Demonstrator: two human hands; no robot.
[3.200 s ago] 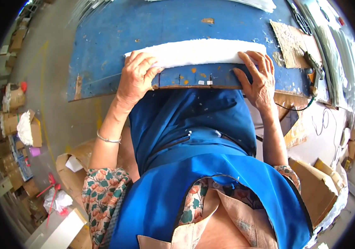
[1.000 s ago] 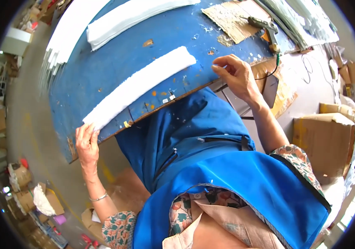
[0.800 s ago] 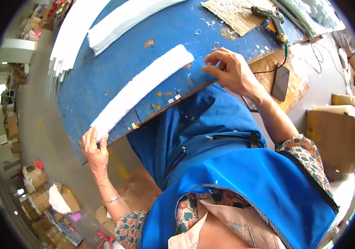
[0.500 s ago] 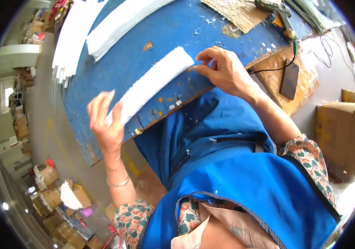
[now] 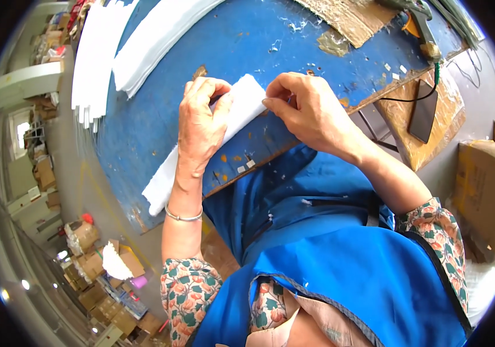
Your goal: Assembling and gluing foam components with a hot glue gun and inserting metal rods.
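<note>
1. The long white strip of soft, foam-like sheet material [image 5: 212, 136] lies slantwise on the worn blue-painted worktable [image 5: 247, 40], running from just above the middle of the frame down to the table's near edge at centre left.
2. The left hand [image 5: 199, 124] lies palm down across the upper part of the strip, fingers curled over its far edge with the tips bent in and the thumb on the near side, so it grips the strip in a loose clasp rather than a fist.
3. The right hand [image 5: 308, 110] is at the strip's upper end, just right of the left hand. Its thumb and forefinger are pinched together at the strip's corner, the other fingers curled in; it seems to hold that corner, though the exact contact is too small to tell.
4. A thin silver bangle [image 5: 182, 217] sits on the left wrist, below the table edge.
5. Near the top left of the frame, flat stacks of similar white sheets [image 5: 143, 40] rest on the table, well apart from the hands.
6. At the upper right, a torn piece of brown cardboard [image 5: 351, 14] lies on the table.
7. The blue apron [image 5: 340, 260] fills the lower middle of the frame, with floral sleeves on both forearms.
8. Brown cardboard boxes [image 5: 85, 266] stand on the floor at the lower left.
</note>
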